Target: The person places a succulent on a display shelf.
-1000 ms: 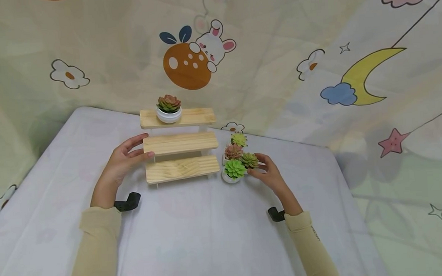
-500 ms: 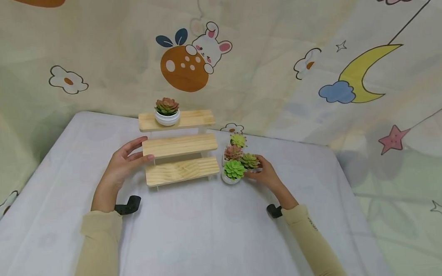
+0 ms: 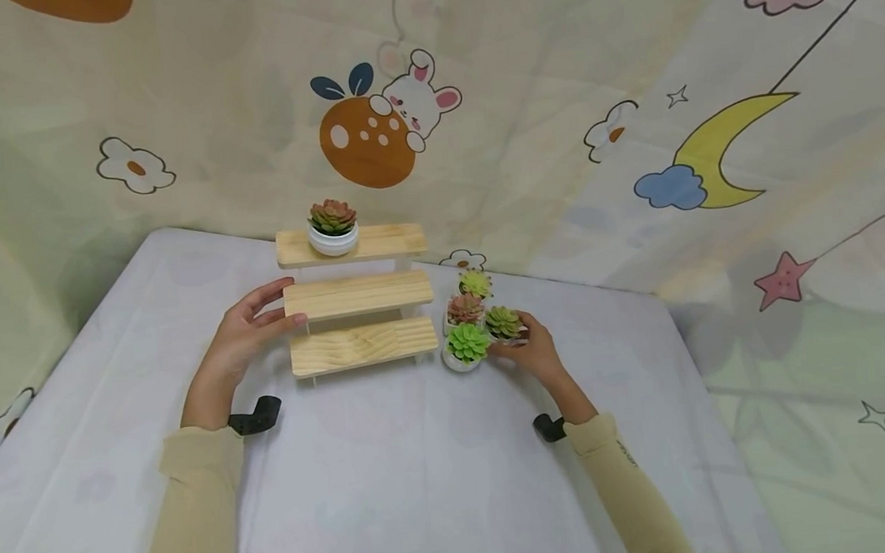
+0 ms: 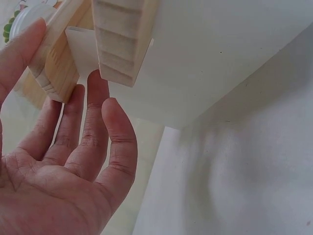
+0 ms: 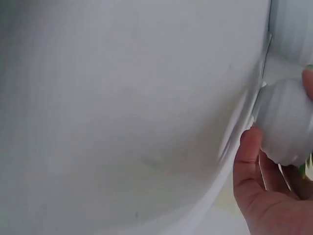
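A three-tier wooden display stand (image 3: 363, 346) with pale boards stands left of centre in the head view. My left hand (image 3: 238, 333) grips the left end of its middle board (image 3: 357, 296), thumb at the front edge and fingers behind. On the top board sits a red-green succulent in a white pot (image 3: 333, 240). To the right of the stand, my right hand (image 3: 540, 355) holds a dark green potted succulent (image 3: 502, 322). The right wrist view shows thumb and fingers around its ribbed white pot (image 5: 286, 122).
Beside the held plant cluster a bright green succulent (image 3: 467, 342), a reddish one (image 3: 465, 309) and a yellow-green one (image 3: 475, 283). A white cloth (image 3: 423, 478) covers the table. Behind it hangs a printed curtain (image 3: 525, 138).
My right hand's fingers have closed in around the dark green succulent's pot, and the plant has shifted slightly right, away from its neighbours. The left hand keeps its place on the stand.
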Available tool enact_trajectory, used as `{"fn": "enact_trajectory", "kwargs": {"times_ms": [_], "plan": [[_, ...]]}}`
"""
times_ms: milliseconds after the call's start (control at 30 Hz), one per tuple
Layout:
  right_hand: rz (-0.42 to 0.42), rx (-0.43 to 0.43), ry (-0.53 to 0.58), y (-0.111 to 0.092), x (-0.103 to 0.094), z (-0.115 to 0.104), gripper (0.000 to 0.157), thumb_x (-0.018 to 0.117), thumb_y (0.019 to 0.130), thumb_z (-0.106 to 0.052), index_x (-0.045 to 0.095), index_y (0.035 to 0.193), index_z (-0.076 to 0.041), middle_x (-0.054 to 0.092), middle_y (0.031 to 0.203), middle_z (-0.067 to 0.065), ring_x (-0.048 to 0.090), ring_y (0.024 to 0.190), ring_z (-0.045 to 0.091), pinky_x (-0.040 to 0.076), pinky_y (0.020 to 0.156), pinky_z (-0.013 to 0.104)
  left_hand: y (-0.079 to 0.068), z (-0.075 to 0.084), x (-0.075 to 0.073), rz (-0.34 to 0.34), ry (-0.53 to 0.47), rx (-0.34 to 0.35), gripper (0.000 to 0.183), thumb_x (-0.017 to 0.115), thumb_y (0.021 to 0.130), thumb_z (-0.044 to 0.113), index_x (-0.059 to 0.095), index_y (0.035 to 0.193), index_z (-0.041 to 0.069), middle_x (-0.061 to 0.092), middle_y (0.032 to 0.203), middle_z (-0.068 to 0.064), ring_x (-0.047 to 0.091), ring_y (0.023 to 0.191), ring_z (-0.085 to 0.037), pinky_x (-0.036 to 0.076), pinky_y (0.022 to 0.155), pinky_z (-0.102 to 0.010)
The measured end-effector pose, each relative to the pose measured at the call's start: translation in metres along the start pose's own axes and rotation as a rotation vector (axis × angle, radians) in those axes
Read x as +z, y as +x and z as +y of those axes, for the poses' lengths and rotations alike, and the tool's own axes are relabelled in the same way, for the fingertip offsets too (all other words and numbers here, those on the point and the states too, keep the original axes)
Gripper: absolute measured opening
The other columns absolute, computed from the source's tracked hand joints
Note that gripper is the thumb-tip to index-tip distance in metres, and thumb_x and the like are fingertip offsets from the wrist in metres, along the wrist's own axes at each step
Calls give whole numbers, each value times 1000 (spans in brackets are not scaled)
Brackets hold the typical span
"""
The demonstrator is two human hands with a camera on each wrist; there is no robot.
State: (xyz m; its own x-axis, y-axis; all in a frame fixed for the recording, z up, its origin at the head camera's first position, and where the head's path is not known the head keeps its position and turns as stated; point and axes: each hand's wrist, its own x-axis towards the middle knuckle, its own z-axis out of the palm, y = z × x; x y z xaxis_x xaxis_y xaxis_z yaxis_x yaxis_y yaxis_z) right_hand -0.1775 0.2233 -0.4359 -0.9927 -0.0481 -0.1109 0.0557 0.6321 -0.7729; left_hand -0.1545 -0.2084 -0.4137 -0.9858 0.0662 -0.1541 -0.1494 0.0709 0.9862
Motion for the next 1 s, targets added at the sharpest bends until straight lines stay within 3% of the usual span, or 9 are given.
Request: {"fn": "enact_trajectory", "kwargs": {"times_ms": [133, 300, 500, 733, 1000], "plan": [[58, -30, 12, 0, -4, -5, 76, 78, 75, -20, 38, 138, -4, 50, 125, 19, 57, 102, 34, 51, 81, 39, -1, 1, -2, 1, -6, 12, 72, 74, 80, 30, 38, 142, 22, 32, 147, -5, 51, 106, -5, 41, 82, -15], [107, -57, 32, -2, -10, -15, 79, 79, 75, -25, 37, 139, -6, 52, 121, 18, 60, 90, 29, 51, 70, 27, -3, -1, -4, -6, -21, 9, 72, 73, 81, 28, 37, 143, 21, 32, 146, -4, 50, 106, -5, 41, 82, -15], [132, -93, 116, -9, -20, -34, 73, 79, 74, -22, 41, 136, -9, 53, 119, 15, 58, 83, 21, 48, 66, 19, -3, -5, -2, -30, -20, 5, 72, 72, 81, 28, 36, 143, 20, 30, 147, -4, 49, 107, -6, 41, 83, -15], [111, -88, 176, -12, -24, -63, 74, 79, 74, -21, 41, 138, -12, 50, 127, 11, 56, 100, 18, 49, 73, 17, -1, -5, 0, -24, -30, 23, 70, 73, 81, 25, 39, 142, 22, 31, 147, -6, 50, 108, -9, 44, 80, -14], [89, -100, 180, -5, -18, -99, 73, 77, 76, -23, 40, 138, -12, 49, 131, 10, 54, 112, 24, 49, 85, 29, -1, -1, -3, -4, 2, 3, 75, 74, 79, 31, 36, 143, 21, 30, 148, -5, 48, 112, -12, 42, 82, -15]]}}
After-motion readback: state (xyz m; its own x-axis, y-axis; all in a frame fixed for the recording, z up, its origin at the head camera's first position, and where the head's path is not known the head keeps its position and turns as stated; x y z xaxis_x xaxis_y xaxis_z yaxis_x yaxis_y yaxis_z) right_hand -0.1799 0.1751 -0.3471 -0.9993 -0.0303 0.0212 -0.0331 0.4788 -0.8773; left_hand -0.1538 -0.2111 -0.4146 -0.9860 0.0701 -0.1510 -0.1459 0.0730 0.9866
